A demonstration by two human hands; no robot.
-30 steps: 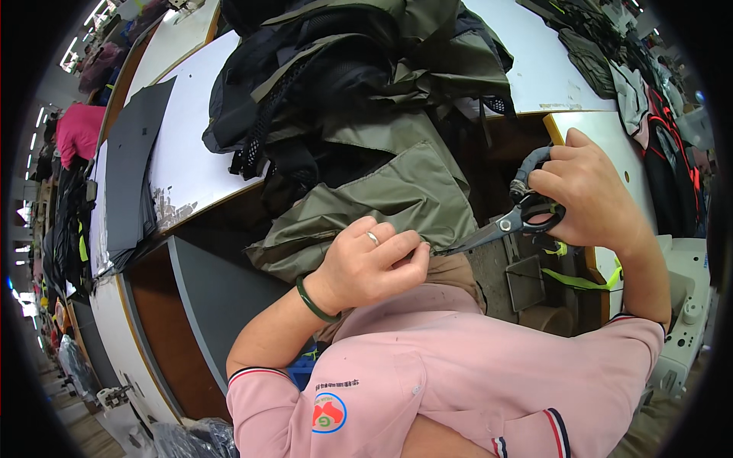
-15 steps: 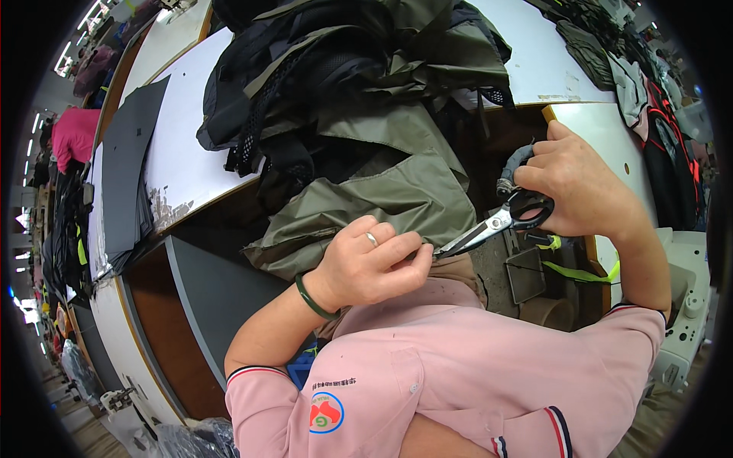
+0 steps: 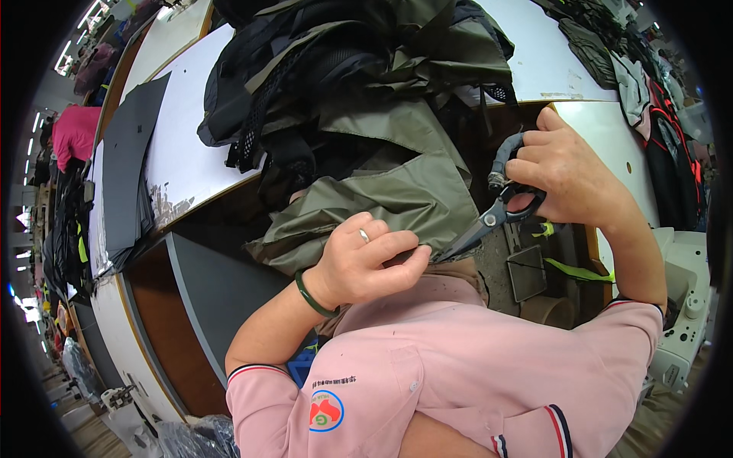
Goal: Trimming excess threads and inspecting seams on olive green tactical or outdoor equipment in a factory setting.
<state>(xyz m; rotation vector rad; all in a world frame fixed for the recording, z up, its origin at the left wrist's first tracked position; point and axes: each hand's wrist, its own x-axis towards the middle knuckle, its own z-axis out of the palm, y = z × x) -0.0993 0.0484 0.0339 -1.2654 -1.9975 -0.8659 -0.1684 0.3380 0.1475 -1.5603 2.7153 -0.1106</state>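
Observation:
Olive green fabric (image 3: 374, 195) hangs over the table edge toward my lap, part of a heap of black and olive cloth and mesh. My left hand (image 3: 372, 259), with a ring and a dark green bangle, pinches the fabric's lower edge between thumb and fingers. In my right hand (image 3: 561, 172) is a pair of scissors (image 3: 489, 221), one handle loop wrapped in grey cloth. Their blades point down and left, with the tips at the fabric edge beside my left fingertips. Whether any fabric lies between the blades I cannot tell.
Black and olive cloth and straps (image 3: 328, 69) are heaped on the white table (image 3: 191, 160). Dark grey sheets (image 3: 126, 168) lie stacked at the left. A sewing machine (image 3: 687, 298) stands at the right. Below the table are a grey panel (image 3: 221, 294) and a yellow-green strip (image 3: 573, 271).
My right hand and the scissors have moved slightly left and up, and the blades look closer together. My left hand stays almost in place, still pinching the fabric.

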